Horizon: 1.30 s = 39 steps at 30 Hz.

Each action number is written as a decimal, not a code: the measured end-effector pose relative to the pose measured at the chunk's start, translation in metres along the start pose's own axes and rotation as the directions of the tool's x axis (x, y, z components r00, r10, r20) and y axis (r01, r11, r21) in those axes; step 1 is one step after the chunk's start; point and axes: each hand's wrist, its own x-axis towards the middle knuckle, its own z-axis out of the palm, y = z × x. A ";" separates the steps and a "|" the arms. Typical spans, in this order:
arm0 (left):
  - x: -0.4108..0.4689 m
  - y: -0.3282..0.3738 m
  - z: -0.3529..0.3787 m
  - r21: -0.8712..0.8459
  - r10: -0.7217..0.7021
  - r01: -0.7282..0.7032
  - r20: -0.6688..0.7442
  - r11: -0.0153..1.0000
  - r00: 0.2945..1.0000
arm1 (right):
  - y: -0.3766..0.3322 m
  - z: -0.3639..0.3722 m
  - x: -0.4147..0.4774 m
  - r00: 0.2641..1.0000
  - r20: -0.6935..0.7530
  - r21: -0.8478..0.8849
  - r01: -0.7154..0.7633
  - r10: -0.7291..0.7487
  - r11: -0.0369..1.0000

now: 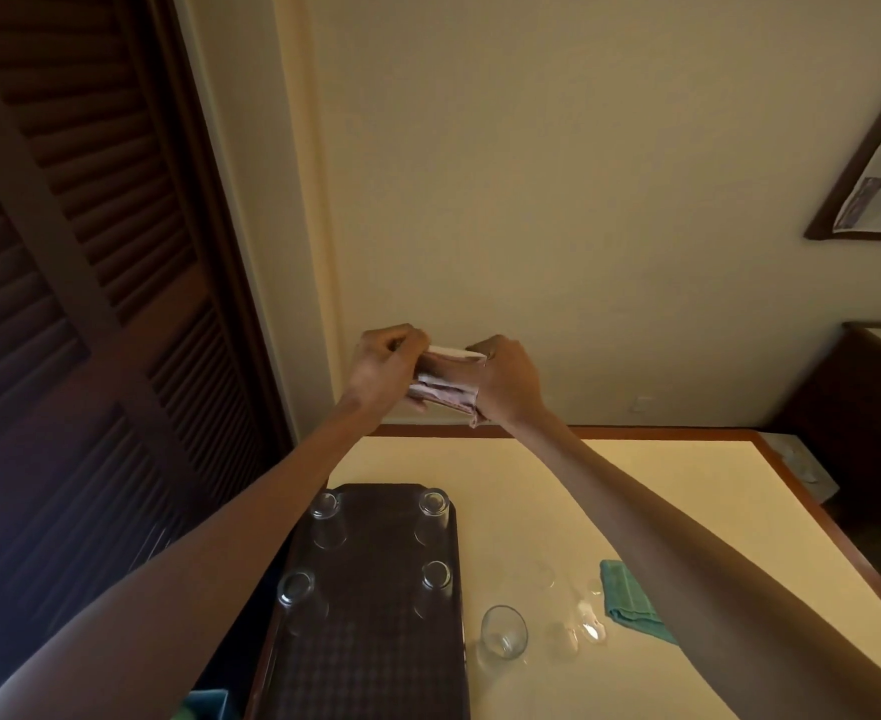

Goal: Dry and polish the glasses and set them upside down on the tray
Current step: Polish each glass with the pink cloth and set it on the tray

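Near left: dark rectangular tray (376,641), four clear upturned glasses (434,504) on it. Centre, raised: left hand (384,368) and right hand (506,379) both clutching crumpled pink cloth (443,389) around clear glass (451,351). Right, on cream table (636,485): upright clear tumbler (503,639), folded teal cloth (628,600).

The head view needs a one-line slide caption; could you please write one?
The left hand and right hand hold a pinkish cloth; a dark brown tray bears four upturned clear glasses.
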 end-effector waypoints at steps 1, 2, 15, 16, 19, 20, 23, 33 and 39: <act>0.000 0.001 -0.001 0.019 0.068 -0.068 -0.007 0.998 0.998 | 0.001 0.007 0.003 0.986 0.125 0.242 -0.136 0.109 0.961; -0.001 0.003 -0.001 0.044 0.131 -0.130 -0.009 0.991 0.991 | 0.002 0.011 0.005 0.926 0.303 0.425 -0.342 0.224 0.838; -0.002 -0.001 0.000 -0.048 -0.279 0.299 0.240 0.953 0.930 | -0.014 -0.025 -0.013 0.980 -0.030 -0.519 0.153 -0.197 0.841; -0.002 -0.001 0.002 -0.018 -0.244 0.252 0.193 0.968 0.950 | -0.011 -0.023 -0.014 0.980 -0.028 -0.501 0.156 -0.196 0.851; 0.001 -0.002 0.004 0.046 -0.069 0.066 0.068 0.997 0.995 | 0.008 -0.001 -0.003 0.999 -0.030 -0.227 0.036 -0.044 0.973; 0.002 -0.001 0.004 0.052 -0.007 0.005 0.040 0.999 0.999 | 0.013 0.004 0.002 0.992 0.063 0.001 -0.105 0.105 0.994; 0.004 0.003 0.007 0.099 0.134 -0.135 0.020 0.986 0.991 | 0.014 0.009 0.003 0.699 0.641 0.496 -0.692 0.317 0.524; 0.004 0.008 -0.001 -0.135 -0.269 0.326 0.327 0.936 0.906 | 0.000 -0.019 -0.002 0.914 -0.173 -0.461 0.255 -0.367 0.850; 0.005 0.003 0.000 0.061 0.020 -0.023 0.053 0.998 0.998 | 0.016 0.006 -0.002 0.989 -0.077 0.128 0.136 -0.127 0.982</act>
